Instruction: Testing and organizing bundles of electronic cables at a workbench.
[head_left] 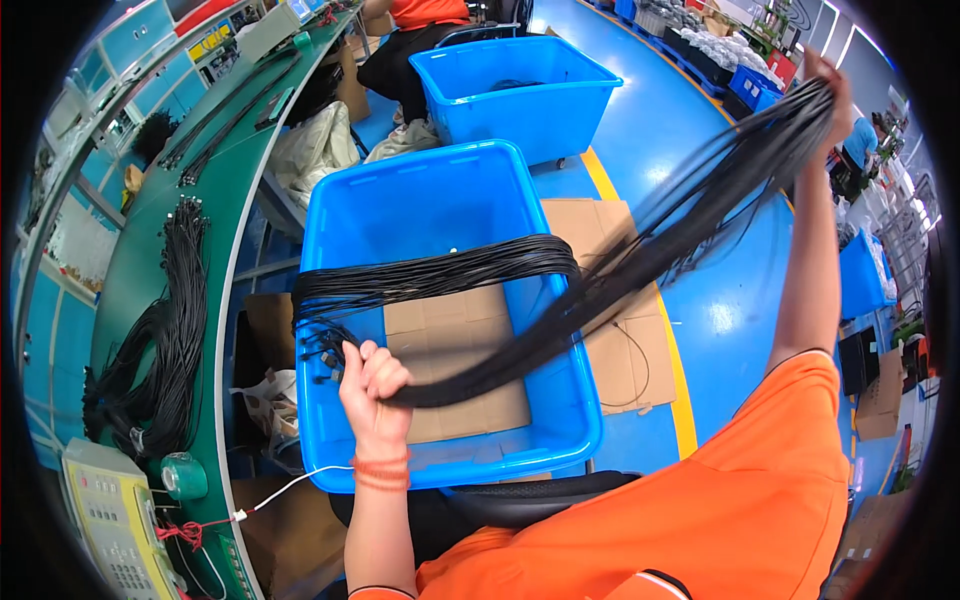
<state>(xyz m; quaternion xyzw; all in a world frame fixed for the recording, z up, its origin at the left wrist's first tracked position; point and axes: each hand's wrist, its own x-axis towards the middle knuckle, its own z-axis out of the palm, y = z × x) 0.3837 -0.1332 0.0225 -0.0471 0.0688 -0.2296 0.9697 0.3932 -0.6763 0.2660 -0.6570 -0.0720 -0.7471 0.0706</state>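
A long bundle of thin black cables (640,250) stretches diagonally between both hands. My left hand (372,385) is closed on the bundle's lower end, over the front of a big blue plastic bin (330,215). Small connectors (325,355) dangle just left of that fist. My right hand (830,90) is raised high at the upper right, gripping the bundle's other end. A second bunch of black cables (430,275) lies across the bin from its left rim. Flat cardboard (450,320) covers the bin's bottom.
A green workbench (150,240) runs along the left, with more black cable bundles (170,340), a roll of green tape (183,477) and a grey tester box (110,520). Another blue bin (520,85) stands behind. A seated person (415,30) is at the top. Cardboard (620,340) lies on the blue floor.
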